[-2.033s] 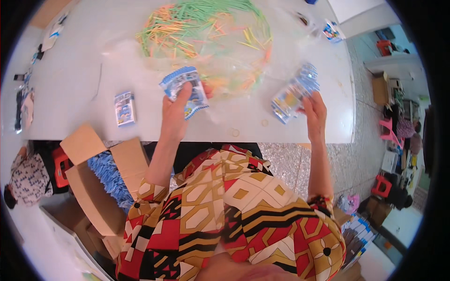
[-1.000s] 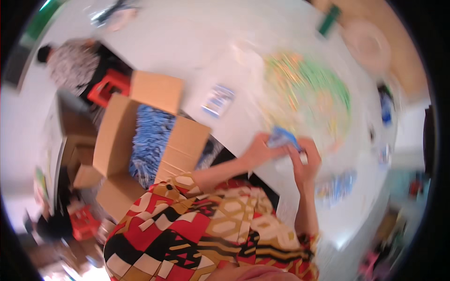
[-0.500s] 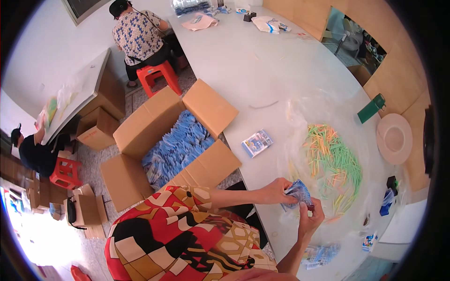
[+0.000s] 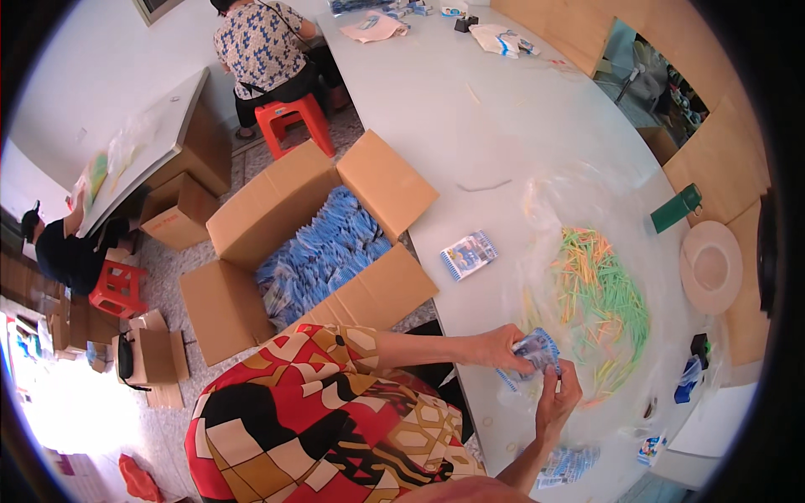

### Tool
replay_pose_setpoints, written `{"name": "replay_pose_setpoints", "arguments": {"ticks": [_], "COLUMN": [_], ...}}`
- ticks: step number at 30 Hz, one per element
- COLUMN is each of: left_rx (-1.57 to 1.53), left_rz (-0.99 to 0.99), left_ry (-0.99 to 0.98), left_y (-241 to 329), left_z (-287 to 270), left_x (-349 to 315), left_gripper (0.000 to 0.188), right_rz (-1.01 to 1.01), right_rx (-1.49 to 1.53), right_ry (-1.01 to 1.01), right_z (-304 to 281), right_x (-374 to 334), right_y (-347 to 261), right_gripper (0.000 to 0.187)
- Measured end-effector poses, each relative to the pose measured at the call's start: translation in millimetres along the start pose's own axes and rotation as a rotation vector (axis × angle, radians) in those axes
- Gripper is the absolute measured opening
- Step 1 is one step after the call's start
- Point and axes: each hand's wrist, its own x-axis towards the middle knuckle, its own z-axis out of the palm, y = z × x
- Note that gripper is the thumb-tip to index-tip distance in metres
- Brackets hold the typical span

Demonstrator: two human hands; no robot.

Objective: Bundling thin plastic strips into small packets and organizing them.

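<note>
My left hand (image 4: 501, 349) grips a small blue-and-clear printed plastic packet (image 4: 535, 354) with zigzag edges, held just above the table. My right hand (image 4: 559, 392) pinches the packet's near right edge between thumb and fingers. The packet looks bent; whether anything is inside it I cannot tell. Right beside my hands, thin green, yellow and orange sticks (image 4: 605, 306) lie heaped on a clear plastic sheet (image 4: 537, 201). Farther off, a stack of similar blue-edged packets (image 4: 469, 255) rests on the table. More packets (image 4: 568, 466) lie near my right forearm.
An open cardboard box (image 4: 390, 186) full of blue packets (image 4: 323, 251) stands left of the table (image 4: 428, 101). A green bottle (image 4: 676, 209), a pale hat (image 4: 711, 256) and a blue-and-black tape dispenser (image 4: 693, 366) line the right side. Two people sit on red stools (image 4: 293, 124) at the left.
The view has shifted slightly. Both hands still hold the packet, which is turned and spread a little differently between my fingers.
</note>
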Motion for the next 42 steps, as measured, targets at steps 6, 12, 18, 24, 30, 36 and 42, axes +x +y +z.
{"name": "replay_pose_setpoints", "arguments": {"ticks": [6, 12, 18, 24, 30, 36, 42], "left_rx": [0.137, -0.026, -0.069, 0.042, 0.167, 0.23, 0.336], "left_rz": [0.104, 0.09, 0.073, 0.106, -0.001, -0.015, 0.086], "left_ry": [0.16, 0.34, 0.285, 0.318, 0.262, 0.142, 0.243], "left_y": [-5, -4, 15, 15, 10, 12, -2], "left_z": [2, -12, -8, 1, -2, 0, -6], "left_x": [5, 8, 4, -2, -11, -14, -7], "left_gripper": [0.02, 0.032, 0.028, 0.021, 0.027, 0.025, 0.019], "right_rz": [0.004, -0.09, -0.218, -0.361, -0.505, -0.48, -0.483], "right_rx": [-0.047, 0.126, 0.099, -0.275, -0.485, -0.511, -0.494], "right_ry": [0.043, 0.174, 0.179, 0.15, 0.099, 0.123, 0.135], "right_z": [3, -1, -8, -1, -6, -5, -4], "right_x": [-2, 17, 22, 19, 12, 10, 8], "right_y": [4, -16, -39, -31, -27, -13, -12], "right_gripper": [0.01, 0.025, 0.026, 0.024, 0.017, 0.014, 0.017]}}
